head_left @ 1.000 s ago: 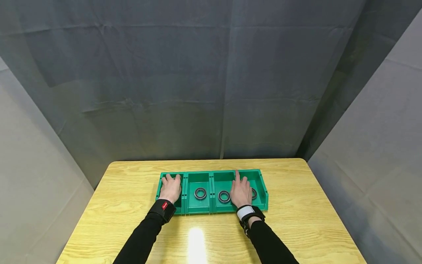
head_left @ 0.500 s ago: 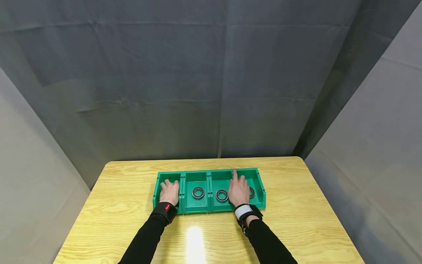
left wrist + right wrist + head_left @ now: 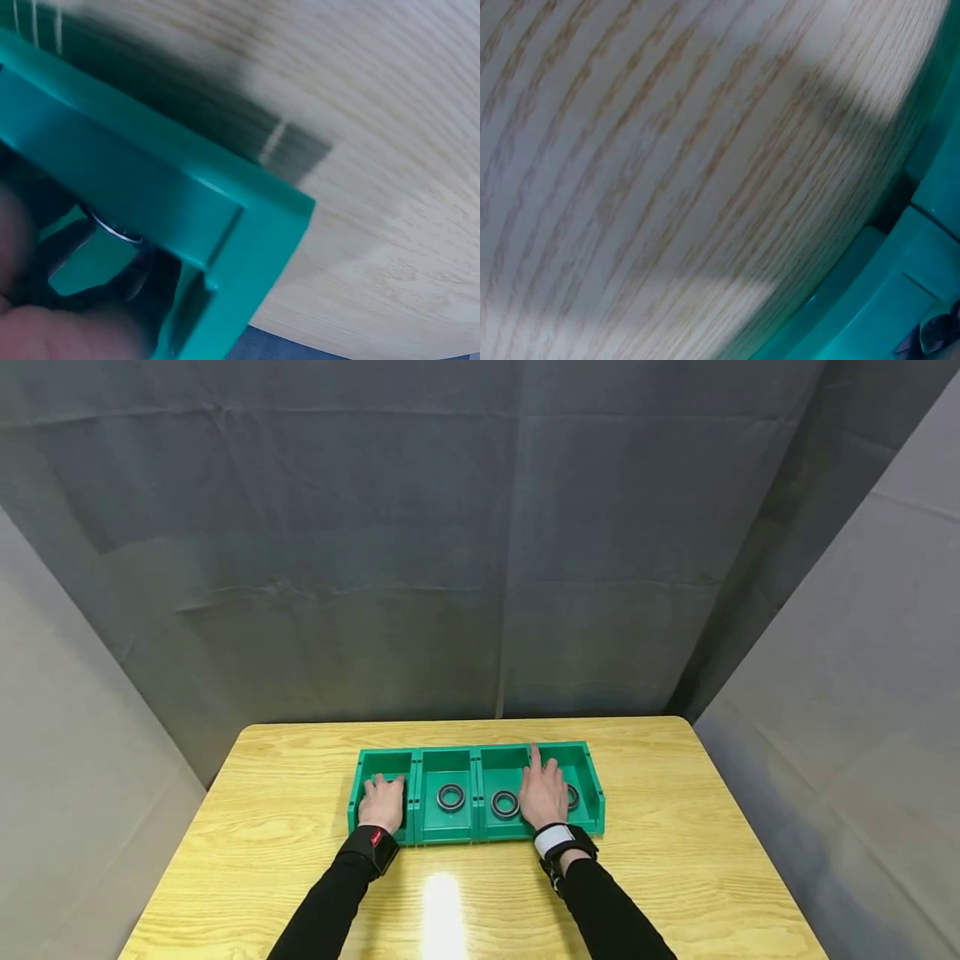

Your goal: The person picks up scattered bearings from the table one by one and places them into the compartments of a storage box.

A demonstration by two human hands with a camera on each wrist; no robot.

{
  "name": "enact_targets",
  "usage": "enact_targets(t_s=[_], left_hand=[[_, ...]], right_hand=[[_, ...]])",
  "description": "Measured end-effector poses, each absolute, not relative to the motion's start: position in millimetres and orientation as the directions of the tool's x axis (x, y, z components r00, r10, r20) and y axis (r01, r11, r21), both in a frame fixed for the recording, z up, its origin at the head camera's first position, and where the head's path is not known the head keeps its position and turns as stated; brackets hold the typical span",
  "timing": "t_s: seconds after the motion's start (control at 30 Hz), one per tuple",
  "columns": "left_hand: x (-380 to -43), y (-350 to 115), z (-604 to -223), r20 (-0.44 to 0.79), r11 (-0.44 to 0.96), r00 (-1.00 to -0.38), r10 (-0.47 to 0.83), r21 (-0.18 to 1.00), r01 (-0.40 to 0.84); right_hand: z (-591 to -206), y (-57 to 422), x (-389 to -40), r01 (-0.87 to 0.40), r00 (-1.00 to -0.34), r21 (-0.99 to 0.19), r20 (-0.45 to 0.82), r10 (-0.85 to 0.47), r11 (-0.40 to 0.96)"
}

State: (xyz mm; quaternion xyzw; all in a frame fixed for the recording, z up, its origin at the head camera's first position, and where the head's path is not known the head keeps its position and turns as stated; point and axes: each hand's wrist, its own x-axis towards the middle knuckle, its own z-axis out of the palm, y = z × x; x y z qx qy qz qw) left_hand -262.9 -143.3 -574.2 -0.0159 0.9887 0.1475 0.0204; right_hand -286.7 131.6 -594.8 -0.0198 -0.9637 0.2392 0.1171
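In the head view my left hand (image 3: 381,803) reaches down into the leftmost green bin (image 3: 387,760). The left wrist view shows its fingers bent around a bearing (image 3: 116,231), of which only a thin shiny edge shows. My right hand (image 3: 545,795) rests over the divider between the two right-hand bins, index finger stretched toward the back rim. Flat in the second bin lies a bearing (image 3: 451,797). Another bearing (image 3: 505,804) lies in the third bin, left of my right hand. The right hand partly covers a bearing (image 3: 573,797) in the rightmost bin.
The green bins stand side by side in a row on a light wooden table (image 3: 660,868). A grey curtain (image 3: 375,568) hangs behind the table, with pale panels (image 3: 847,735) at both sides. Bright glare marks the front of the table.
My left hand has shifted from the back of the leftmost bin toward its middle and lower. My right hand keeps its place over the divider. The head view has shifted slightly.
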Motion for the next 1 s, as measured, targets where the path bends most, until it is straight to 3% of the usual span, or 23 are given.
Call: enact_targets(t_s=[0.47,1.0], left_hand=[[-261,-146,-563,-0.041,0.955,-0.999,0.002,0.296,-0.010],[-248,-153,-540,-0.073,0.922,-0.997,0.002,0.385,-0.027]], right_hand=[[-597,135,-286,-0.031,-0.969,-0.468,0.231,0.088,0.883],[-599,134,-287,-0.044,-0.967,-0.458,0.244,0.078,0.888]])
